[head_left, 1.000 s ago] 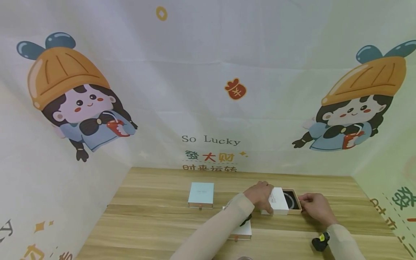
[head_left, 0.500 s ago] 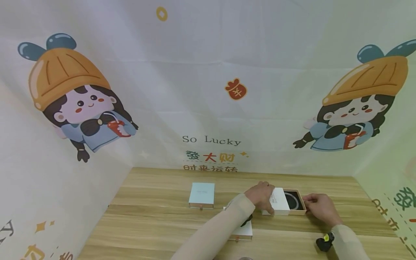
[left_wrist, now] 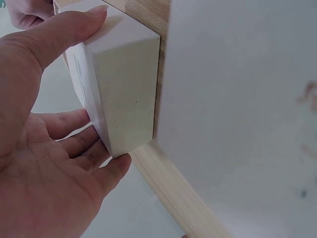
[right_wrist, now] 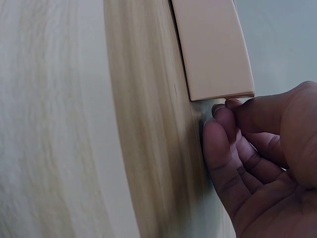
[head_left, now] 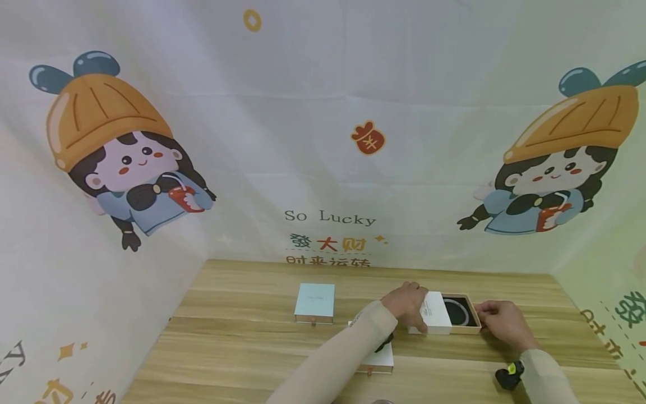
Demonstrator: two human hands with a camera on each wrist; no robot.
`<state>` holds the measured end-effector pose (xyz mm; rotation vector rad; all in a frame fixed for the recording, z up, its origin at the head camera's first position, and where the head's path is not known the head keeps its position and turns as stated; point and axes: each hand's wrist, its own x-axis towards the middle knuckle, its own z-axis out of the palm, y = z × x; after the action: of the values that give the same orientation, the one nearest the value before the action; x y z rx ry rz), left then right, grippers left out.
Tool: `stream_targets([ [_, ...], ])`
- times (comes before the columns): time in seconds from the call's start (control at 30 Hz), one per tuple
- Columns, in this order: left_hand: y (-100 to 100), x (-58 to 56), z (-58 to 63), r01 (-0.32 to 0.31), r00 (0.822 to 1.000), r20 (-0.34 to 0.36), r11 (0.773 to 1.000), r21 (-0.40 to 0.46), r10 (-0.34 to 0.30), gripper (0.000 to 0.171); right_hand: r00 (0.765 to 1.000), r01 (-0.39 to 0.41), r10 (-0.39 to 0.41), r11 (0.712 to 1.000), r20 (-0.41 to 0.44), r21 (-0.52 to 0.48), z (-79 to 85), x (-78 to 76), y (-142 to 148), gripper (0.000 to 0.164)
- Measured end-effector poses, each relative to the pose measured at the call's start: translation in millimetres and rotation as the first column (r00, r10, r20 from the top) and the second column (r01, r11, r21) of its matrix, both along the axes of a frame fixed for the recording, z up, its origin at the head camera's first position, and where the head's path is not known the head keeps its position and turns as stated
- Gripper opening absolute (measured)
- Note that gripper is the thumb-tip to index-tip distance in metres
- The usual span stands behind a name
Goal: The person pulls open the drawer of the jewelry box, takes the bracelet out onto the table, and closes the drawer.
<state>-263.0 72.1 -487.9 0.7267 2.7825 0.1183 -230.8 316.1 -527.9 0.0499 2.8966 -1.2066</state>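
In the head view, a white drawer-style gift box lies on the right of the table, its tan drawer slid partway out to the right. Inside the drawer, a pale ring-shaped item sits on black lining, part of it covered by the white sleeve. My left hand grips the closed end of that sleeve, thumb on one side and fingers on the opposite one. At the drawer's outer end, my right hand pinches with thumb and fingertips right at the edge; what lies between the fingertips is hidden.
A pale blue box stands left of my left hand. Another white box is partly covered by my left forearm. The wooden table ends at a printed cloth wall. A round rim shows at the bottom edge.
The right hand has moved right, drawing the drawer further out of the sleeve and showing more of the ring-shaped item. The left hand stays on the sleeve.
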Motion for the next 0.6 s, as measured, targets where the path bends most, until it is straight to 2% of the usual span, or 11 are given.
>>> stream_targets([
  [0.33,-1.4,-0.1,-0.3,0.007,1.000,-0.001,1.000,0.004,-0.007,0.089,1.000,-0.002,0.001,1.000,0.012,0.031,1.0,-1.8,8.0,0.027],
  [0.6,-0.5,1.2,0.7,0.001,1.000,0.003,1.000,0.009,-0.001,0.088,1.000,-0.007,0.006,1.000,0.031,0.017,0.0,-3.5,10.7,0.026],
])
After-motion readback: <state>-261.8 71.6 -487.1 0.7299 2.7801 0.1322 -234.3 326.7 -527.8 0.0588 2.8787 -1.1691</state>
